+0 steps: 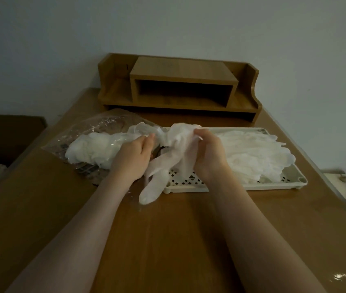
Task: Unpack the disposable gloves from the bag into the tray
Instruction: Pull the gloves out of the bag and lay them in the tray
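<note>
Nearest, one thin translucent white disposable glove (157, 178) hangs below both hands, its fingers trailing onto the brown wooden table (167, 240) just outside the tray's near left corner. Above it, the right hand (207, 153) has its fingers curled round the bunched upper end of the glove; the left hand (135, 156) touches the same bunch from the other side with fingers fairly straight, and whether it pinches anything I cannot tell. The glove's long axis runs from the grip down toward the person. Right of the grip, the cream perforated plastic tray (294, 182) already holds a flat pile of gloves (252, 153), so the right hand is the nearer carrier. Left of the grip and beyond, the crumpled clear plastic bag (95, 127) still holds a heap.
</note>
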A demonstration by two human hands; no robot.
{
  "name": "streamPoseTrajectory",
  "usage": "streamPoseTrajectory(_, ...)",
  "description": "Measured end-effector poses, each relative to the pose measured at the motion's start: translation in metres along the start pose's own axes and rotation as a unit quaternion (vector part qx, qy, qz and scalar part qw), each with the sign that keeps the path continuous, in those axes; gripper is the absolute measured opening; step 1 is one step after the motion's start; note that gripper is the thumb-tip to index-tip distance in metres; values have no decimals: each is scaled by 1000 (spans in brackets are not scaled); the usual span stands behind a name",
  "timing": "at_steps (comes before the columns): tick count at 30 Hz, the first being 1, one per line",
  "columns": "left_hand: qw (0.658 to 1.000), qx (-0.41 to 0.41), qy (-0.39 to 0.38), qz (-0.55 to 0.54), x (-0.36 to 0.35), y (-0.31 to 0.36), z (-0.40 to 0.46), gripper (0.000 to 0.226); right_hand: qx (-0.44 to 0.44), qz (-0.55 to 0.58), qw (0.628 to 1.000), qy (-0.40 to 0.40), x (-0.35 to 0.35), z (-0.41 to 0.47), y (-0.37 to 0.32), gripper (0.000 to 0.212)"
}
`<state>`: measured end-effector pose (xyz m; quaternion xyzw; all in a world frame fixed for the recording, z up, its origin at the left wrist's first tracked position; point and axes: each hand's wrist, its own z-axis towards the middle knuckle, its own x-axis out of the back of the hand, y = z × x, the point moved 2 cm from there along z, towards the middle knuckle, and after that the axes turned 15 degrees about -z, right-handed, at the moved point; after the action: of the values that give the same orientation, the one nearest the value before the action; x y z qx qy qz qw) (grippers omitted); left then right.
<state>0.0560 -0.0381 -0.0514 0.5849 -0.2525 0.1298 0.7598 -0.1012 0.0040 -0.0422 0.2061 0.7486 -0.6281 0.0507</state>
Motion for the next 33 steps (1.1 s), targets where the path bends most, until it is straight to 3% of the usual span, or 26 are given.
streamPoseTrajectory(3,1000,1,-9,-13,0,6,-1,60,24,51,998,-33,11,-9,-20,31)
streamPoseTrajectory(5,989,-33,-41,-138,1,23,-7,63,53,-11,995,-79,13,-16,-31,21)
streamPoseTrajectory(7,957,-62,-81,-272,0,47,-14,56,94,-112,983,-108,13,-20,-39,12)
streamPoseTrajectory(11,912,-7,-87,-401,-2,66,-16,29,136,-205,953,-175,6,-30,-52,7)
streamPoseTrajectory(16,788,91,-142,-592,-9,68,-18,51,123,-241,945,-185,11,-42,-63,10)
streamPoseTrajectory(21,646,84,-197,-732,-16,70,-13,64,102,-251,952,-143,28,-48,-79,13)
streamPoseTrajectory(23,659,88,-222,-713,-17,69,-11,64,98,-263,950,-139,37,-49,-85,13)
streamPoseTrajectory(26,747,129,-285,-587,-19,72,-8,50,90,-299,937,-156,49,-50,-91,12)
streamPoseTrajectory(29,814,166,-337,-444,-25,82,-4,57,91,-396,898,-167,58,-48,-92,14)
streamPoseTrajectory(31,841,156,-332,-398,-32,94,-1,47,92,-432,879,-177,62,-46,-93,14)
streamPoseTrajectory(33,859,136,-293,-398,-36,102,5,40,69,-443,873,-191,70,-43,-97,35)
